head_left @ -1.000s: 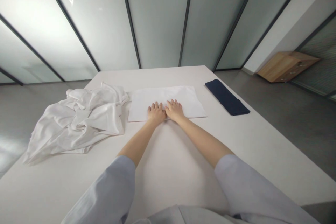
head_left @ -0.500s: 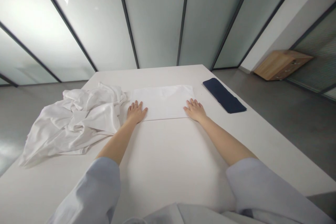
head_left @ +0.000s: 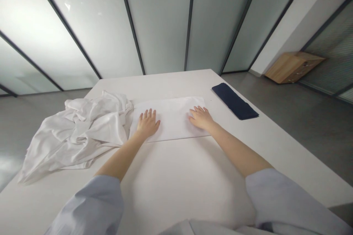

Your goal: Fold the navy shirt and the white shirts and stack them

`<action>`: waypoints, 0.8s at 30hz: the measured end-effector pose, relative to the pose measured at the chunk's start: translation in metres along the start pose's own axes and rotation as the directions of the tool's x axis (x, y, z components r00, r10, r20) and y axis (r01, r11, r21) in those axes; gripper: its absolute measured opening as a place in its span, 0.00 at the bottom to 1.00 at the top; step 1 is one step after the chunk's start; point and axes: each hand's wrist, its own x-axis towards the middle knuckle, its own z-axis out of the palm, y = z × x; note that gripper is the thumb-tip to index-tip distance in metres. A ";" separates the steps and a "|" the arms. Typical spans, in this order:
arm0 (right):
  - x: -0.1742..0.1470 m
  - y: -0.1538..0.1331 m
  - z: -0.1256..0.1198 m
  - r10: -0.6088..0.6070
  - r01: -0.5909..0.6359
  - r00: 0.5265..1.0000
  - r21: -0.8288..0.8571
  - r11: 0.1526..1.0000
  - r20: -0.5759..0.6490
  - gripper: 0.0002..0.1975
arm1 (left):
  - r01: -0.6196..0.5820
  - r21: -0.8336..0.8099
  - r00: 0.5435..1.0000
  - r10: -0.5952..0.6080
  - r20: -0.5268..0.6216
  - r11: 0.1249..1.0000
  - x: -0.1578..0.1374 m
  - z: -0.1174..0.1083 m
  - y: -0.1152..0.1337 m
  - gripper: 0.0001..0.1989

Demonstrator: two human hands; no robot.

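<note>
A flat white cloth (head_left: pixel 171 119), folded into a rectangle, lies in front of me. Over its left part is my left hand (head_left: pixel 148 123), palm down with the fingers spread. My right hand (head_left: pixel 201 117) is over the right part, fingers also stretched out. Neither hand grasps anything; whether the palms press on the cloth or hover just above it I cannot tell. A crumpled heap of white cloth (head_left: pixel 82 128) lies left of my left hand, its edge against the flat piece.
A folded dark navy cloth (head_left: pixel 234 101) lies near the right edge of the white table (head_left: pixel 176 176). Frosted glass panels (head_left: pixel 162 22) stand behind the table. On the floor at the far right is a wooden cabinet (head_left: pixel 289 67).
The flat white cloth has come nearer to me, its front edge lower in view. My hands now lie farther in over it, the left one shifted right and the right one slightly left.
</note>
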 end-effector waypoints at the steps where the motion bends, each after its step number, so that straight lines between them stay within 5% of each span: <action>1: 0.011 -0.008 -0.001 -0.013 0.014 0.999 0.023 1.000 -0.029 0.27 | -0.028 -0.026 1.000 0.027 -0.014 0.999 0.010 -0.001 0.011 0.32; 5: 0.057 -0.041 0.007 -0.032 0.038 0.997 0.079 0.996 -0.073 0.26 | -0.044 -0.114 0.999 0.043 -0.011 0.993 0.054 0.005 0.050 0.30; 8: 0.079 -0.053 0.019 -0.006 0.012 0.999 0.101 0.995 -0.051 0.27 | -0.049 -0.146 0.999 0.047 -0.014 0.988 0.077 0.015 0.057 0.30; 13: 0.093 -0.034 0.031 0.024 -0.022 1.000 0.117 0.993 -0.013 0.30 | 0.038 -0.153 0.999 -0.034 0.027 0.987 0.094 0.026 0.019 0.34; 19: 0.092 0.035 0.034 0.222 -0.224 0.975 0.103 0.969 0.029 0.34 | 0.244 -0.110 0.968 -0.234 0.096 0.964 0.087 0.029 -0.049 0.37; 24: 0.081 0.060 0.031 0.297 -0.292 0.954 0.083 0.953 -0.051 0.35 | 0.280 -0.076 0.959 -0.275 0.073 0.957 0.069 0.029 -0.060 0.40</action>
